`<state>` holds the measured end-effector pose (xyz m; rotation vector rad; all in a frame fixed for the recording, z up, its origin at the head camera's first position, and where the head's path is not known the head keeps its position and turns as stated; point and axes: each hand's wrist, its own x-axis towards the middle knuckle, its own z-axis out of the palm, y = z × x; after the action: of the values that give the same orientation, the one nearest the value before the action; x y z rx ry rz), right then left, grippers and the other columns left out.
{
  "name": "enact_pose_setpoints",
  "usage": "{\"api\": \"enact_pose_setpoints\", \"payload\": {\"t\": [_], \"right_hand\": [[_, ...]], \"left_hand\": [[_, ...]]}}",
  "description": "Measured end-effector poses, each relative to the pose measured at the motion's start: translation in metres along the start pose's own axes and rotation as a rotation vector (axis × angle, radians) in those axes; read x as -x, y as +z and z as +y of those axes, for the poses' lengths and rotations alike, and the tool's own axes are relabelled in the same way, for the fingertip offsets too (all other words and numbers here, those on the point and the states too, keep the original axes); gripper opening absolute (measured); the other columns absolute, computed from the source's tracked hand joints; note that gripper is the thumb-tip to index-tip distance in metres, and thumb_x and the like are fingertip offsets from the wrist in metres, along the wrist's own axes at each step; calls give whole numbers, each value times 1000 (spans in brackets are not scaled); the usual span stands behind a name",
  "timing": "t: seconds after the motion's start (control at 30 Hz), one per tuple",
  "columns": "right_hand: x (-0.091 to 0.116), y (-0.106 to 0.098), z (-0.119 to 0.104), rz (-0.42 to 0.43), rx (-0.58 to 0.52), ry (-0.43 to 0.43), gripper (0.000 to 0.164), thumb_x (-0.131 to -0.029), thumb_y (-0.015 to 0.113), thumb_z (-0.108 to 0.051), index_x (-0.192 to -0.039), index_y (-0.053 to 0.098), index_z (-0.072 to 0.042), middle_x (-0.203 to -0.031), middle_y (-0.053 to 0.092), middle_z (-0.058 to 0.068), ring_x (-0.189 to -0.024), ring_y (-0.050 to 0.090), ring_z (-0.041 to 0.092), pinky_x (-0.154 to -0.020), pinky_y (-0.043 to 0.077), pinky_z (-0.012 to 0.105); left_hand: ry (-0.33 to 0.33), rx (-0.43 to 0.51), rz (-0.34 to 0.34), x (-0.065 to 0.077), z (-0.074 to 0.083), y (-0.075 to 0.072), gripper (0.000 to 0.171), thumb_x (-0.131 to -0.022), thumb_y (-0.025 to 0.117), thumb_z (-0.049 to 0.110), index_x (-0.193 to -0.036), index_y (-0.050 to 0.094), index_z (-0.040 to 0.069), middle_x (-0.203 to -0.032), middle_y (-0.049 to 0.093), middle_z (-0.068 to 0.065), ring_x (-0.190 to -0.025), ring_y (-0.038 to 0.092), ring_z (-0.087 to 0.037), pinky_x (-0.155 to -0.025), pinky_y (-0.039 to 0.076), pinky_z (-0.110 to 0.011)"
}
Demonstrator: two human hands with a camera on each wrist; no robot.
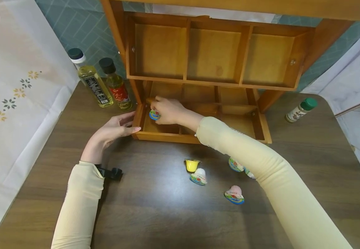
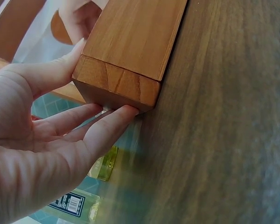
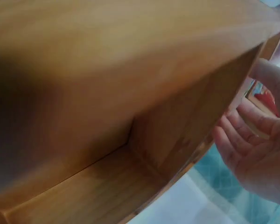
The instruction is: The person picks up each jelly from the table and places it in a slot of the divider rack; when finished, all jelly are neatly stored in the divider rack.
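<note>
My right hand (image 1: 168,110) reaches into the left front compartment of the low wooden tray (image 1: 164,137) and pinches a small jelly cup (image 1: 155,114) with a blue-rimmed printed lid. At the tray's front left corner, my left hand (image 1: 114,129) grips the wood. The left wrist view shows that hand's (image 2: 51,107) thumb on the upper edge of the corner (image 2: 116,84) and its fingers against the outer side. Several more jelly cups lie on the table: a yellow one (image 1: 192,165), a white one (image 1: 199,176), a pink one (image 1: 234,194), and others (image 1: 236,164) partly behind my right sleeve.
Above the tray hangs a three-compartment wooden shelf (image 1: 214,82). Two oil bottles, one taller (image 1: 94,84) and one red-labelled (image 1: 117,86), stand to the left. A green-capped seasoning jar (image 1: 300,110) is at the right. A black strap camera (image 1: 114,173) sits on my left wrist.
</note>
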<state>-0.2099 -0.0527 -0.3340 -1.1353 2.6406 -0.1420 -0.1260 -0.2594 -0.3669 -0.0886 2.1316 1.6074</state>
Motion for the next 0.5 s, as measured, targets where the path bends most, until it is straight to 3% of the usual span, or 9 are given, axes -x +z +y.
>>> {"api": "enact_pose_setpoints", "payload": {"t": [0.23,0.5], "right_hand": [[-3,3,-12,-26,66,41,56,-76,75,-42,-121,57,-13,-119,51,4,-94,58,17,-79,50,34],[-10,1,-16,-67,95,65,58,-78,74,-43,-124,56,-12,-128,48,8,-100,58,20,-81,49,35]], "left_hand": [[13,7,0,-1,-2,-1,81,-88,66,20,-150,15,7,-152,23,-18,-138,24,-31,-106,28,-48],[30,31,-7,-1,-3,-2,80,-88,66,18,-150,17,7,-152,23,-16,-139,23,-30,-105,29,-46]]}}
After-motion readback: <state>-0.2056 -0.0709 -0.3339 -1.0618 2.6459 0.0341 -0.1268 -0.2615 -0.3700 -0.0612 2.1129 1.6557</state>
